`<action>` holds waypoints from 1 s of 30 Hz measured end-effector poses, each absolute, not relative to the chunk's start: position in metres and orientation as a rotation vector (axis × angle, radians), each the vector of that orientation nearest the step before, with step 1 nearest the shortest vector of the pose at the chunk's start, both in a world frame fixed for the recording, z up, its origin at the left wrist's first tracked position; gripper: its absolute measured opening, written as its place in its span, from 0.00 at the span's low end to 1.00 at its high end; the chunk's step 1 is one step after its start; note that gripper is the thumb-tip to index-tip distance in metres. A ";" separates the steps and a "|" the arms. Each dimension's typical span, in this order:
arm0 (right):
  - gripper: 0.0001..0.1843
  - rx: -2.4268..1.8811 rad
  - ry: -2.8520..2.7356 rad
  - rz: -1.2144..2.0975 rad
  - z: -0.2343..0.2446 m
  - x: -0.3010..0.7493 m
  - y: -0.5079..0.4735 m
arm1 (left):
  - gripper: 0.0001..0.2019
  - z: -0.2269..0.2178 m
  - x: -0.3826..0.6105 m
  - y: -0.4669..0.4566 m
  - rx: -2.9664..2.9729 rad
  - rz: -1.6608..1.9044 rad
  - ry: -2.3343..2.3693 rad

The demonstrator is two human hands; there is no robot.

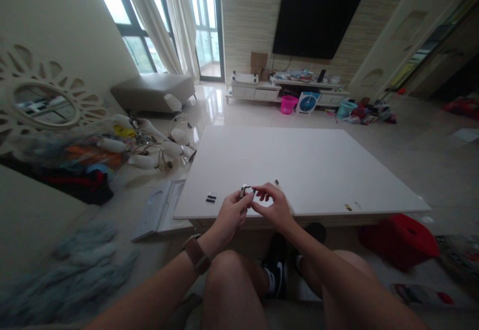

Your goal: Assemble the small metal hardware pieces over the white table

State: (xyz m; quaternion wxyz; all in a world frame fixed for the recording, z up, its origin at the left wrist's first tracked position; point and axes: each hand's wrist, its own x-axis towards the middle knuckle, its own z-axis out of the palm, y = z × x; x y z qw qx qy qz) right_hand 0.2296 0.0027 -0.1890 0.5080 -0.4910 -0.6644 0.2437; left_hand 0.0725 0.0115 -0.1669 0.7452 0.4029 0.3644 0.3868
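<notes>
My left hand (235,210) is closed around a small white object with dark parts (245,188), too small to name, just over the near edge of the white table (277,155). My right hand (274,202) meets it from the right, fingers curled and thumb and fingertips at the object; a tiny dark piece (254,191) shows by the fingertips, its kind unclear. Beside my right hand lies a thin white stick with a dark end (277,183), partly hidden by the hand. Left of my hands is a small clear packet with black strips (211,198).
A small brown piece (348,207) and a small pale piece (358,205) lie at the table's near right. A red stool (402,240) stands by the right corner. On the left are a lamp with several white shades (179,136) and an open white box (159,212).
</notes>
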 end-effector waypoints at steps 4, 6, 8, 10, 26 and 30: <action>0.17 -1.127 -1.712 0.516 -0.192 0.222 0.002 | 0.19 -0.175 0.071 0.014 0.961 0.794 0.862; 0.18 -1.106 -1.701 0.579 -0.193 0.221 0.004 | 0.20 -0.177 0.069 0.017 1.015 0.773 0.893; 0.19 -1.069 -1.658 0.740 -0.195 0.224 0.006 | 0.21 -0.176 0.066 0.021 1.107 0.754 0.941; 0.21 -1.035 -1.565 0.955 -0.197 0.229 0.008 | 0.20 -0.173 0.064 0.024 1.252 0.699 0.981; 0.22 -1.011 -0.945 1.250 -0.204 0.233 0.037 | 0.16 -0.190 0.058 0.017 1.341 0.277 0.911; 0.24 -1.149 -0.903 1.060 -0.213 0.259 0.061 | 0.16 -0.172 0.061 0.015 1.544 0.182 0.832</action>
